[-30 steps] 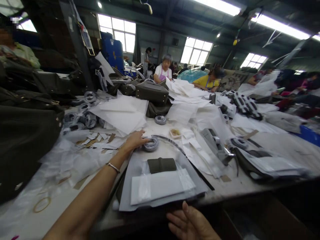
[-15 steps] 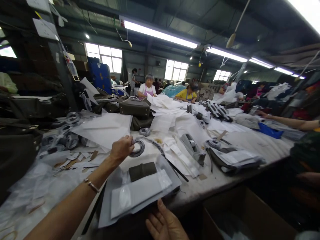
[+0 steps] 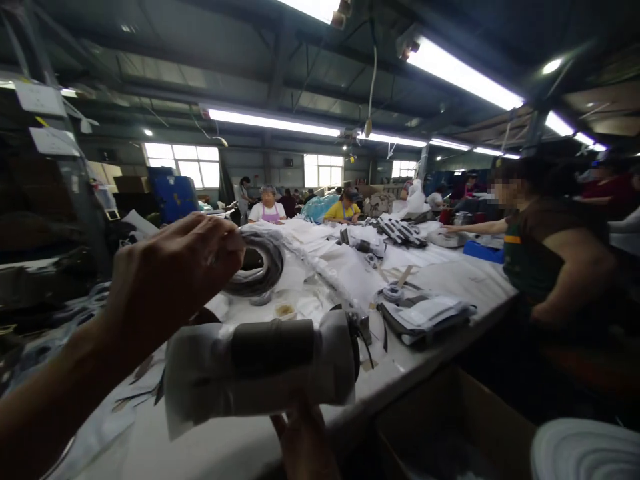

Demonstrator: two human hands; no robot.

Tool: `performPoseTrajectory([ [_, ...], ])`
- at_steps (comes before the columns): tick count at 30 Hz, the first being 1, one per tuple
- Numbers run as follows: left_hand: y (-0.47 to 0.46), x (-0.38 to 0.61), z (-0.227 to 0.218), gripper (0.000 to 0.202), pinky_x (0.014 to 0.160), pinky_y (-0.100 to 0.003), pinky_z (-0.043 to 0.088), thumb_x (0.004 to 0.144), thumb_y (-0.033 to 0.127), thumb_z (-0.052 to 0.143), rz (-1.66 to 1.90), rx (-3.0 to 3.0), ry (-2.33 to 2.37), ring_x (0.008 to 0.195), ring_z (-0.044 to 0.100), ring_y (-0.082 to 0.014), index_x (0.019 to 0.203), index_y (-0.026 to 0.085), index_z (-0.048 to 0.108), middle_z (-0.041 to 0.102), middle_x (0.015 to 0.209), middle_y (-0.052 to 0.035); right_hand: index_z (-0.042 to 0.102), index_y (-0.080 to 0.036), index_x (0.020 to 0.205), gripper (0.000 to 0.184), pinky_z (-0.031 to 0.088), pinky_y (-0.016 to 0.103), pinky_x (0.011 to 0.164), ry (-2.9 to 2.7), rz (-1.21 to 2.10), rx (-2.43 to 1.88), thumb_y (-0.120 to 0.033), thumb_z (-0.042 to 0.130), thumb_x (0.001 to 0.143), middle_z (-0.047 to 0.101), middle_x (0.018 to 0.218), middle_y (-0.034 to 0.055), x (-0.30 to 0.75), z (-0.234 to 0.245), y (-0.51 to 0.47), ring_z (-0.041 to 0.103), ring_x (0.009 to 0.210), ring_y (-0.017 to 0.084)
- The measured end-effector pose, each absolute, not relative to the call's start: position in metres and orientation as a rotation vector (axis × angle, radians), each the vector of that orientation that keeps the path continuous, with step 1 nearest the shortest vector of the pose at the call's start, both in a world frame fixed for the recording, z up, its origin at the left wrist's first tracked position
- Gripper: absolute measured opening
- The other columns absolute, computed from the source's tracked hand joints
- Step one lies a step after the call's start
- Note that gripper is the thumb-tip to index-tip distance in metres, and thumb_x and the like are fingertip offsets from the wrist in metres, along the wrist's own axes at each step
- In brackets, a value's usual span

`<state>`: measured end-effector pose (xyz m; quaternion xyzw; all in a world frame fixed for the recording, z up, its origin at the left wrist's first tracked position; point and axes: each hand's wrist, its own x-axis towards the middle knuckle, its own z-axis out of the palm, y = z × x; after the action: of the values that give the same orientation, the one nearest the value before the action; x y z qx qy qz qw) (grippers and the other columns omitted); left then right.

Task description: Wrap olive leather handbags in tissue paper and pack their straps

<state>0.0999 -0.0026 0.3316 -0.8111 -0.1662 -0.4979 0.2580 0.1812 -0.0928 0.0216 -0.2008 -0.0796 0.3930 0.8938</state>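
Note:
My left hand (image 3: 183, 270) is closed, its fingertips pinching a rolled strap (image 3: 276, 263), a grey coil that looks wrapped in clear plastic. The coil hangs just above a bundle covered in white paper (image 3: 200, 380). Across the bundle's middle lies a dark olive band (image 3: 273, 343). My right hand (image 3: 305, 433) grips the bundle's lower edge from below, thumb side toward me, some fingers hidden behind it. The bundle is tilted up off the table and slightly blurred.
White paper sheets cover much of the table (image 3: 450, 280). A folded dark item with paper on it (image 3: 425, 317) lies right of the bundle, near a small strap coil (image 3: 393, 292). An open carton (image 3: 440, 413) stands below the table edge. A co-worker (image 3: 545, 247) reaches across at right.
The bundle has come up off the table and tilted, with my right hand now holding it. My left hand has brought the rolled strap closer to me. The view has swung right.

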Motion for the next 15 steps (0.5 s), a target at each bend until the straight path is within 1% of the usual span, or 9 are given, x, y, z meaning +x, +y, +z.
performPoseTrajectory([
  [2,-0.011,0.124,0.342,0.019,0.050,-0.027,0.032,0.091,0.040,0.048,-1.301,-2.258,-0.443,0.073,0.062,-0.0188,0.096,0.026,0.061,0.068,0.097,0.0020,0.070,-0.032,0.100,0.060,0.045,0.048,0.099,-0.153,0.808,-0.387,-0.069,0.081,0.054,0.069,0.120,0.0014,0.188,0.020,-0.093,0.053,0.125,0.031],
  [4,-0.014,0.156,0.345,0.016,0.052,-0.026,0.034,0.090,0.034,0.051,-1.197,-2.343,-0.425,0.075,0.063,-0.0192,0.097,0.025,0.062,0.067,0.098,0.0003,0.072,-0.031,0.095,0.061,0.045,0.048,0.098,-0.140,0.801,-0.408,-0.076,0.077,0.054,0.073,0.112,0.0021,0.198,0.012,-0.094,0.057,0.121,0.031],
  [7,-0.014,0.212,0.345,0.019,0.060,-0.027,0.040,0.089,0.031,0.050,-1.066,-2.474,-0.371,0.080,0.064,-0.0214,0.102,0.023,0.062,0.065,0.098,-0.0026,0.072,-0.031,0.094,0.050,0.048,0.046,0.097,-0.112,0.690,-0.558,-0.071,0.075,0.063,0.076,0.102,0.0014,0.232,0.002,-0.103,0.061,0.117,0.029],
  [9,-0.014,0.254,0.347,0.021,0.066,-0.030,0.043,0.088,0.029,0.051,-1.058,-2.571,-0.331,0.083,0.065,-0.0231,0.105,0.021,0.061,0.064,0.098,-0.0035,0.069,-0.031,0.103,0.050,0.050,0.044,0.094,-0.064,0.513,-0.684,-0.067,0.072,0.069,0.075,0.105,0.0019,0.269,0.006,-0.120,0.061,0.116,0.029],
  [11,-0.017,0.297,0.353,0.023,0.073,-0.032,0.045,0.087,0.026,0.052,-1.101,-2.693,-0.285,0.086,0.065,-0.0250,0.107,0.020,0.060,0.064,0.099,-0.0052,0.061,-0.030,0.120,0.059,0.053,0.045,0.090,-0.033,0.250,-0.845,-0.068,0.065,0.074,0.071,0.115,0.0045,0.318,0.022,-0.147,0.060,0.119,0.030],
  [13,-0.021,0.338,0.361,0.026,0.077,-0.036,0.045,0.088,0.024,0.053,-1.157,-2.845,-0.206,0.091,0.065,-0.0285,0.112,0.016,0.058,0.063,0.103,-0.0104,0.052,-0.028,0.133,0.068,0.055,0.047,0.085,-0.058,-0.030,-1.125,-0.069,0.056,0.078,0.069,0.119,0.0081,0.372,0.049,-0.183,0.060,0.117,0.032],
  [14,-0.024,0.357,0.363,0.028,0.080,-0.037,0.045,0.090,0.025,0.053,-1.164,-2.881,-0.168,0.095,0.064,-0.0293,0.115,0.015,0.057,0.062,0.107,-0.0121,0.051,-0.030,0.135,0.071,0.054,0.047,0.085,-0.083,-0.091,-1.182,-0.068,0.060,0.075,0.068,0.120,0.0077,0.400,0.064,-0.203,0.059,0.118,0.032],
  [15,-0.026,0.374,0.363,0.032,0.081,-0.037,0.045,0.088,0.028,0.058,-1.156,-2.911,-0.128,0.098,0.064,-0.0298,0.118,0.016,0.056,0.061,0.111,-0.0129,0.052,-0.031,0.134,0.073,0.054,0.046,0.084,-0.102,-0.141,-1.234,-0.066,0.066,0.071,0.068,0.119,0.0075,0.428,0.079,-0.223,0.059,0.118,0.033],
])
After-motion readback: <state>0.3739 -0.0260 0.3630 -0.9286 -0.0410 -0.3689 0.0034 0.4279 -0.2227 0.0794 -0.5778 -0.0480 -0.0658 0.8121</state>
